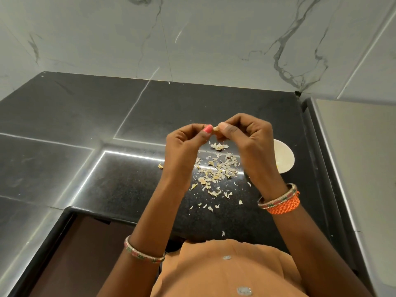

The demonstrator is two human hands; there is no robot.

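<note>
As hands pinch clove, bowl near edge

There are two hands, a left hand and a right hand; one clove; one bowl; one orange wristband; one table. Peel scraps left of the bowl are too many to count.

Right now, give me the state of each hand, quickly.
Left hand: fingers curled, pinching the small pale clove.
Right hand: fingers curled, pinching the same clove from the other side.
</note>
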